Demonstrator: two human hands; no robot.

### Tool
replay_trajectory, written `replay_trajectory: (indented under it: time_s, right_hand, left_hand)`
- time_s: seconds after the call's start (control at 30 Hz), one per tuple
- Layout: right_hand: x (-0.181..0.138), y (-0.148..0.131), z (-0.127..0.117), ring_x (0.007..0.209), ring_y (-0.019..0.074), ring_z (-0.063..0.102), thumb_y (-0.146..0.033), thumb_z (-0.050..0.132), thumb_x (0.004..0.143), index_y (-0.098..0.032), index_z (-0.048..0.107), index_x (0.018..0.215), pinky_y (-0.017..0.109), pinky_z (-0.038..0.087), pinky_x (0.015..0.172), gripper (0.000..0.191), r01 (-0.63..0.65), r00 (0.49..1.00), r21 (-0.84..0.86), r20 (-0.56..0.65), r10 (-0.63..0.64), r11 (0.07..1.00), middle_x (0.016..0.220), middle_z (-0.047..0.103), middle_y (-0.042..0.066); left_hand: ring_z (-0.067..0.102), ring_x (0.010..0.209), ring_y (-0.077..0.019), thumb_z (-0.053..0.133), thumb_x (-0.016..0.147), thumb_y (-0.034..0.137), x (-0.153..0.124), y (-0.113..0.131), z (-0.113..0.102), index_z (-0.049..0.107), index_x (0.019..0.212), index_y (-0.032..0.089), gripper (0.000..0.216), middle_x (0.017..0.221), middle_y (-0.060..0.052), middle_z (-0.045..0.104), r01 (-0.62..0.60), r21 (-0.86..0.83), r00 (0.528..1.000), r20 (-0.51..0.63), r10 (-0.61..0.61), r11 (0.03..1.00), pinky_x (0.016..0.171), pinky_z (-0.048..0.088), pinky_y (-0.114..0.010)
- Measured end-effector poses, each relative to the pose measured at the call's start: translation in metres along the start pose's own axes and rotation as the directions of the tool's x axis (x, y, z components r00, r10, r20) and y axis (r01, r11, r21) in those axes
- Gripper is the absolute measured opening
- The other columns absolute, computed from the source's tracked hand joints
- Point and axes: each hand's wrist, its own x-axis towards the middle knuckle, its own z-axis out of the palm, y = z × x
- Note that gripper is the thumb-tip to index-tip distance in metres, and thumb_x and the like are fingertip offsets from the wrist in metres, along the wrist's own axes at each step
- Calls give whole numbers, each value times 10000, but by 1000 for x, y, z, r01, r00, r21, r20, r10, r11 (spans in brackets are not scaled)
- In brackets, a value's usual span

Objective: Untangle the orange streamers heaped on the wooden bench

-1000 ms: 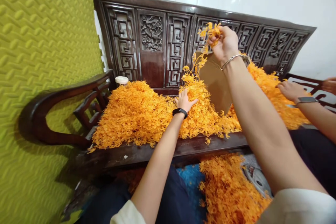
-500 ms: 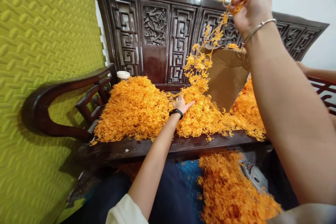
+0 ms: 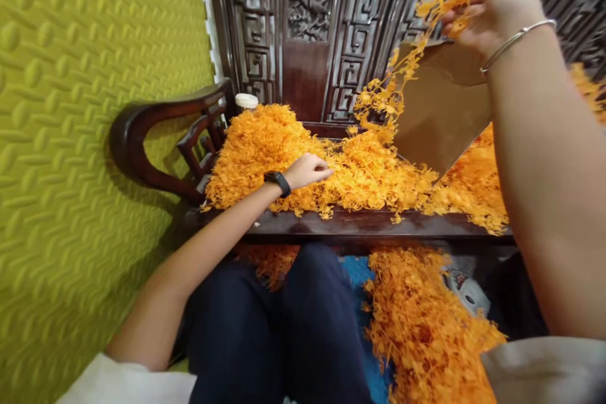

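Note:
My right hand point(image 3: 495, 9), raised high, is closed on a strand of orange artificial flowers point(image 3: 411, 63) that trails down into a heap. Low over the bench seat, my left hand point(image 3: 307, 170) rests at the near side of the orange flower pile point(image 3: 265, 139). Its fingers are curled in and pressed together; what they hold, if anything, is hidden. A black band is on the left wrist and a silver bangle on the right.
The flowers lie on a dark carved wooden bench point(image 3: 307, 224) with an armrest point(image 3: 125, 132). A cardboard box point(image 3: 440, 101) stands behind them. A white-lidded jar point(image 3: 247, 101) is at the back left. More orange flowers point(image 3: 421, 328) lie below, near a grey shoe point(image 3: 468, 290).
My left hand has moved left across the pile, and its spread fingers have curled in. My right hand still holds the strand up. The view has tilted downward.

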Motion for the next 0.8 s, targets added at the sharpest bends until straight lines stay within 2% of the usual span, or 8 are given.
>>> replay_trajectory:
  time_s: [0.07,0.1,0.2,0.27,0.47,0.57,0.73,0.8]
  right_hand:
    - [-2,10,2,437,49,403,1,276,877,-140,428,482,153,294,377,447,-36,999,22,-30,37,999,523,406,-3]
    - [-3,16,4,430,45,400,-13,265,883,-140,424,472,152,290,372,458,-51,998,43,-42,53,998,523,405,-2]
    - [-9,35,11,407,25,384,-65,197,910,-148,416,472,140,279,359,496,-62,994,137,-76,73,989,550,407,-7]
    - [-16,49,14,392,2,372,-125,150,935,-160,379,471,117,282,361,518,-20,989,263,-137,58,965,570,391,-24]
    - [-49,92,14,402,8,420,-258,280,923,-196,358,502,130,316,383,433,137,928,713,-335,162,688,616,413,-50]
    - [-62,114,10,430,39,465,-264,273,912,-212,389,529,168,348,404,404,160,932,696,-339,125,700,638,439,-49]
    - [-76,142,0,468,71,490,-220,290,896,-211,464,560,211,388,461,378,148,985,610,-157,-65,778,597,465,-33]
    - [-79,145,-6,475,74,489,-193,297,888,-206,481,565,220,395,479,372,157,987,582,-108,-115,798,595,476,-27]
  left_hand:
    - [558,556,-111,479,807,334,-33,0,-2,638,576,127,349,581,-28,638,3,-121,973,228,24,993,584,427,-225]
    - [543,518,-103,485,795,319,-49,-2,-1,640,565,132,334,554,-21,629,65,-159,915,403,5,985,544,417,-218]
    - [560,503,-118,510,763,271,-87,-13,12,665,565,156,276,545,-19,642,295,-31,511,850,-130,955,494,418,-224]
    - [549,459,-131,552,728,237,-105,-28,30,644,515,157,245,496,-18,619,331,59,429,880,-206,942,466,419,-242]
    - [562,506,-154,774,540,265,-143,-72,103,587,461,164,227,439,13,562,299,229,459,816,-350,926,503,437,-247]
    - [589,608,-198,838,442,307,-160,-84,133,603,511,162,284,470,10,572,222,346,510,755,-411,911,579,467,-282]
    - [607,832,-159,552,849,351,-181,-102,159,607,942,125,251,933,-51,635,54,408,550,750,-368,911,757,506,-356]
    - [610,869,-175,556,847,296,-185,-104,165,625,893,130,186,950,-77,646,-28,363,578,766,-281,931,785,494,-365]
